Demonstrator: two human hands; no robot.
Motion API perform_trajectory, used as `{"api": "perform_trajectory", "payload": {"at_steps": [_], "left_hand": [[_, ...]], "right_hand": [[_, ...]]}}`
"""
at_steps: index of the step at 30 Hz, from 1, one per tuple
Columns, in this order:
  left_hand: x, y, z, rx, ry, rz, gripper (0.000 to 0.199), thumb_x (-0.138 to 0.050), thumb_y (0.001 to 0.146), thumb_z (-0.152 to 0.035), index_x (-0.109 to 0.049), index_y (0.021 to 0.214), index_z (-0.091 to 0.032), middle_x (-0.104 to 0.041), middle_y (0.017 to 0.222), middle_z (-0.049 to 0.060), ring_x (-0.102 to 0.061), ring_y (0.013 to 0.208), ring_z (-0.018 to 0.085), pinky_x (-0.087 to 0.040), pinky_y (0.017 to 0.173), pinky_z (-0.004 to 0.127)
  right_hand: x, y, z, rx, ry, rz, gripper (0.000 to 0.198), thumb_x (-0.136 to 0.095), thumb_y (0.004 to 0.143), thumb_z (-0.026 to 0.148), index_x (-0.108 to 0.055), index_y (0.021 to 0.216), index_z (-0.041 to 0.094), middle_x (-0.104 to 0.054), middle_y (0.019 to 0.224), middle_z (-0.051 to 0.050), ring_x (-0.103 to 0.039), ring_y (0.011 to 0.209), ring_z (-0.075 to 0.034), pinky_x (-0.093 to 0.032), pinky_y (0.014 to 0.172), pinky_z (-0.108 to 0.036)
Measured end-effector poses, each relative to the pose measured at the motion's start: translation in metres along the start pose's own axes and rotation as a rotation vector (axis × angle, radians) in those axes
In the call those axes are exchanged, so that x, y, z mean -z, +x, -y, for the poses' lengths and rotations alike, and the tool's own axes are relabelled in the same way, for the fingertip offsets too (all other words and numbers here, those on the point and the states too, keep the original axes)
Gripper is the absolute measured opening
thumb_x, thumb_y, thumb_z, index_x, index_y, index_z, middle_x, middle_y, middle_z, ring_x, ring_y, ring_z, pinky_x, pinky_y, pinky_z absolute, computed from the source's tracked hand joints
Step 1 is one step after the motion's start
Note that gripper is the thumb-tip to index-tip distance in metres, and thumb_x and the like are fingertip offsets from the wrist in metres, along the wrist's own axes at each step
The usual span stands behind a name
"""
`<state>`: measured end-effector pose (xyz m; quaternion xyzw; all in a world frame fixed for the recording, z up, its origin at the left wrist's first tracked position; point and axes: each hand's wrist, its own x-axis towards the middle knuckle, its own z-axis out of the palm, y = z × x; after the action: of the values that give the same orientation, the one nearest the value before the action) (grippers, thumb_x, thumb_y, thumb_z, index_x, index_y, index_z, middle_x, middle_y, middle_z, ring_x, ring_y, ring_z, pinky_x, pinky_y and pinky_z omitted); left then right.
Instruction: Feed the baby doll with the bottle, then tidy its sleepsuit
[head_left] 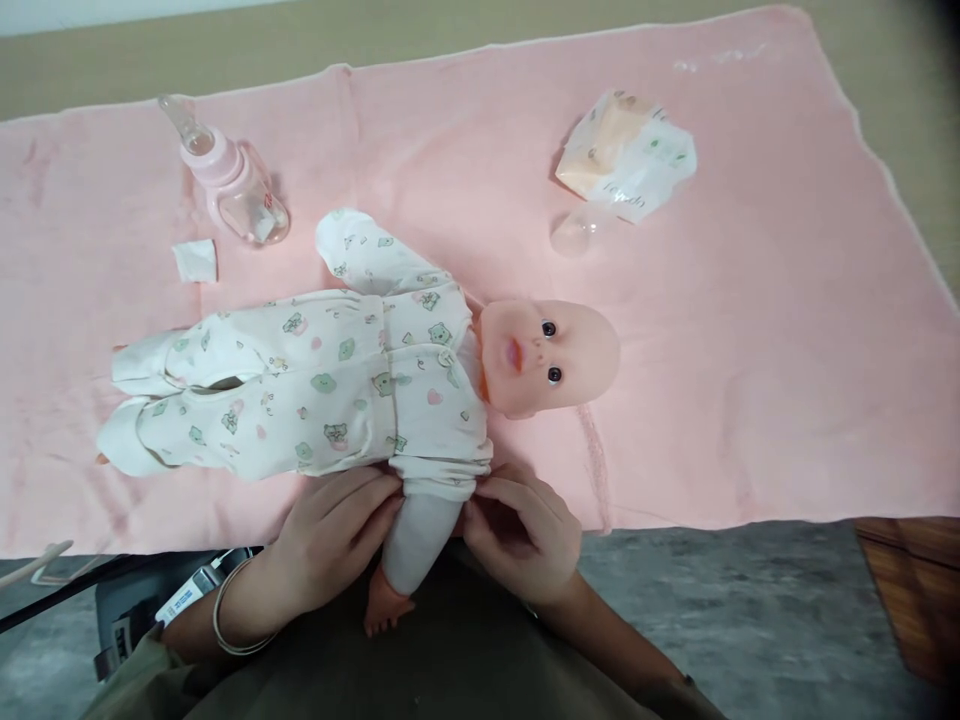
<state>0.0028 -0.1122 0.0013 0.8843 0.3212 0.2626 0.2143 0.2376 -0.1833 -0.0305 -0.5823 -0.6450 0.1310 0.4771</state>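
Note:
A baby doll [574,355] lies on its back, head to the right, dressed in a white patterned outfit [322,385]. The outfit's near sleeve [442,470] is bunched up near the shoulder, and a plain white inner sleeve [420,540] covers the arm below it. My left hand [337,530] pinches the left edge of the bunched sleeve. On the opposite edge, my right hand [529,525] grips the same cuff between thumb and fingers. The doll's bare hand [386,605] hangs past the table edge toward me.
A pink cloth [750,330] covers most of the table. Toward the back left stand a pink baby bottle [244,190] and a small folded white piece [195,261]. At the back right lie a printed packet [630,155] and a clear dome-shaped cap [576,231].

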Motion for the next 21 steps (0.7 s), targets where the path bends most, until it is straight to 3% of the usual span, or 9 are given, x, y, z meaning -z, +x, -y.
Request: {"api": "perform_trajectory", "payload": {"at_steps": [5, 14, 21], "left_hand": [[-0.0010, -0.0013, 0.0034, -0.023, 0.003, 0.044, 0.017, -0.062, 0.109, -0.013, -0.069, 0.124, -0.016, -0.083, 0.111, 0.009, -0.081, 0.103, 0.019, -0.066, 0.099, 0.027], [-0.0047, -0.0007, 0.0038, 0.041, -0.034, 0.109, 0.012, -0.060, 0.109, -0.015, -0.065, 0.119, -0.020, -0.080, 0.106, 0.007, -0.079, 0.095, 0.020, -0.064, 0.087, 0.029], [-0.0027, 0.0020, 0.0041, 0.023, -0.042, 0.123, 0.009, -0.057, 0.109, -0.015, -0.062, 0.113, -0.021, -0.079, 0.102, 0.006, -0.078, 0.090, 0.020, -0.061, 0.080, 0.030]], "right_hand": [[-0.0021, -0.0037, -0.0017, -0.011, -0.049, 0.011, 0.013, -0.068, 0.098, 0.014, -0.064, 0.108, 0.021, -0.074, 0.086, -0.001, -0.072, 0.073, -0.013, -0.056, 0.063, -0.025], [-0.0008, 0.0038, 0.0042, -0.042, 0.014, 0.051, 0.011, -0.062, 0.094, 0.011, -0.060, 0.094, 0.021, -0.067, 0.072, 0.003, -0.062, 0.058, -0.012, -0.049, 0.056, -0.024], [-0.0025, 0.0030, 0.0058, -0.008, 0.070, 0.073, 0.013, -0.059, 0.091, 0.010, -0.057, 0.095, 0.022, -0.067, 0.074, 0.003, -0.061, 0.061, -0.011, -0.047, 0.057, -0.023]]}}
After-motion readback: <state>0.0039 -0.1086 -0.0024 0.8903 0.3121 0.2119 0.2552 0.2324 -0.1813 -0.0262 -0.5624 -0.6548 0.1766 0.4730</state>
